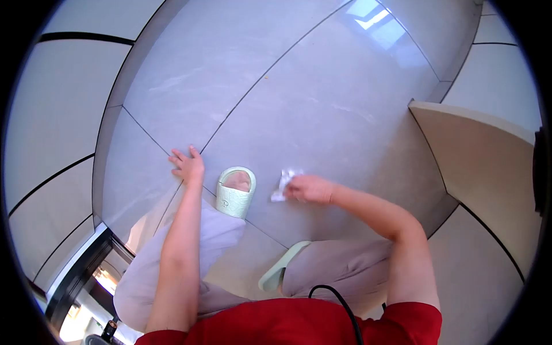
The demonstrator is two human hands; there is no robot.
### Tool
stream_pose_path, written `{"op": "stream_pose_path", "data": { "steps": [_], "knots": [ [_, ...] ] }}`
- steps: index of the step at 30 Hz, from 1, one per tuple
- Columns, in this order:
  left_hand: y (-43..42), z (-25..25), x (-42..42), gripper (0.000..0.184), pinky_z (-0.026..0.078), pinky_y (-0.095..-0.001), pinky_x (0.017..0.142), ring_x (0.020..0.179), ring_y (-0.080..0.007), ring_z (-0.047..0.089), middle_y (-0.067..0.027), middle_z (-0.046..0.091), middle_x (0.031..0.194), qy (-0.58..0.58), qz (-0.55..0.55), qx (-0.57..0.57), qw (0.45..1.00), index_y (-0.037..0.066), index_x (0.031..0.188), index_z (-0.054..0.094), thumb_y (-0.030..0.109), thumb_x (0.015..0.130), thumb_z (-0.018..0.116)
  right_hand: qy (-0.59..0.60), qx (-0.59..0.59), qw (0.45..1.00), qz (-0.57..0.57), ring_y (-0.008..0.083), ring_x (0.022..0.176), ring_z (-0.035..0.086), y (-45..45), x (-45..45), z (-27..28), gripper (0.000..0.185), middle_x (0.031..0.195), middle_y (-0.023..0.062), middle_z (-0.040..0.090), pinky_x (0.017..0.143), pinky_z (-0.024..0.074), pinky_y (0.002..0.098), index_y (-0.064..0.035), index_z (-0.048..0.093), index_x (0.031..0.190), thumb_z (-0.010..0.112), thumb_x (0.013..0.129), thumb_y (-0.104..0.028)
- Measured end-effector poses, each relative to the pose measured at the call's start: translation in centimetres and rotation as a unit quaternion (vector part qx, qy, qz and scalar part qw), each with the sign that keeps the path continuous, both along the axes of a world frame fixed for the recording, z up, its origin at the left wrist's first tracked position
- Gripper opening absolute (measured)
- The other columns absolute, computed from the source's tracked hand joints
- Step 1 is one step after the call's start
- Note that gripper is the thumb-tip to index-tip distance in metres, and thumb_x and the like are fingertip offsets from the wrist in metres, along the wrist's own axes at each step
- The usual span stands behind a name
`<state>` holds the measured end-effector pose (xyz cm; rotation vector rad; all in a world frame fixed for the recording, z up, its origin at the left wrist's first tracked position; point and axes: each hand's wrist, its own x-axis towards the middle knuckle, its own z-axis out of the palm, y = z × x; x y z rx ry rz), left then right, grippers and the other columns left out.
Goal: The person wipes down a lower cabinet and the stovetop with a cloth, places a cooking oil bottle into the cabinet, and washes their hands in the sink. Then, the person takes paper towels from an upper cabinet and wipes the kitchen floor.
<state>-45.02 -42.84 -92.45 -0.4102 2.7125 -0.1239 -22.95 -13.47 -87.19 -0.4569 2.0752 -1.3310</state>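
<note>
My left hand [188, 165] rests on the grey tiled floor with its fingers spread, near a seam between tiles. My right hand [310, 188] is closed around a crumpled white tissue or wipe [280, 194], which touches the floor; parts of it stick out on the far and left sides of my fingers. Between the two hands is a light green slipper [234, 201] on my foot. The other green slipper [286, 265] shows partly beside my bent right leg.
Shiny grey tiles [287, 109] spread out ahead. A beige panel [477, 144] juts in from the right. White cabinet fronts or walls [57, 109] run along the left. A dark-framed opening [86, 276] lies at the lower left. A black cable [339, 299] hangs by my shirt.
</note>
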Motion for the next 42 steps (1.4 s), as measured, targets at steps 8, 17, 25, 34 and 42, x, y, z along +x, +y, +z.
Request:
{"op": "stream_pose_path", "data": {
  "steps": [8, 17, 25, 34, 42],
  "knots": [
    [-7.3, 2.2, -4.1, 0.068, 0.02, -0.0449, 0.108, 0.133, -0.038, 0.023, -0.0208, 0.024, 0.145, 0.04, 0.031, 0.095, 0.994, 0.015, 0.144, 0.021, 0.054, 0.09, 0.034, 0.283, 0.133, 0.811, -0.495, 0.0263, 0.088, 0.056, 13.6, -18.8, -5.9, 0.032, 0.093, 0.0139, 0.059, 0.077, 0.0437, 0.0382, -0.0037, 0.058, 0.107, 0.037, 0.095, -0.025],
    [-10.1, 1.5, -2.5, 0.067, 0.019, -0.0469, 0.109, 0.131, -0.0472, 0.019, -0.0168, 0.012, 0.15, 0.029, 0.085, 0.046, 0.995, 0.025, 0.145, 0.014, 0.056, 0.089, 0.034, -0.042, 0.016, 0.984, -0.173, 0.0339, 0.109, 0.05, -14.7, -21.6, -3.6, 0.033, 0.113, 0.0194, 0.054, 0.094, 0.0393, 0.0405, -0.0049, 0.055, 0.11, 0.042, 0.088, -0.027],
    [-13.0, 1.6, -3.3, 0.075, 0.017, -0.0466, 0.11, 0.135, -0.0431, 0.016, -0.02, 0.011, 0.149, -0.033, 0.028, 0.052, 0.998, 0.026, 0.146, 0.01, 0.057, 0.085, 0.042, 0.295, 0.358, 0.695, -0.55, 0.0274, 0.091, 0.055, 13.5, -26.9, -6.7, 0.027, 0.096, 0.0143, 0.056, 0.079, 0.0453, 0.0359, -0.0086, 0.061, 0.111, 0.05, 0.086, -0.005],
    [-13.3, 1.3, -3.6, 0.081, 0.005, -0.0491, 0.111, 0.139, -0.03, 0.012, -0.0238, 0.012, 0.148, -0.132, -0.013, 0.054, 0.99, 0.02, 0.146, 0.011, 0.047, 0.082, 0.053, 0.187, 0.038, 0.977, -0.095, 0.034, 0.103, 0.052, -29.1, -31.8, -6.7, 0.026, 0.107, 0.0204, 0.055, 0.089, 0.0423, 0.0421, -0.0015, 0.054, 0.106, 0.043, 0.088, -0.018],
    [-12.5, 2.2, -3.2, 0.091, 0.003, -0.0502, 0.111, 0.139, -0.0331, 0.012, -0.025, 0.008, 0.148, -0.043, 0.02, 0.127, 0.991, 0.018, 0.146, 0.005, 0.05, 0.078, 0.057, 0.338, 0.313, 0.775, -0.432, 0.0264, 0.095, 0.054, 8.1, -34.3, -8.4, 0.031, 0.102, 0.0146, 0.056, 0.085, 0.0429, 0.0376, 0.0005, 0.059, 0.107, 0.049, 0.089, -0.022]
  ]
}}
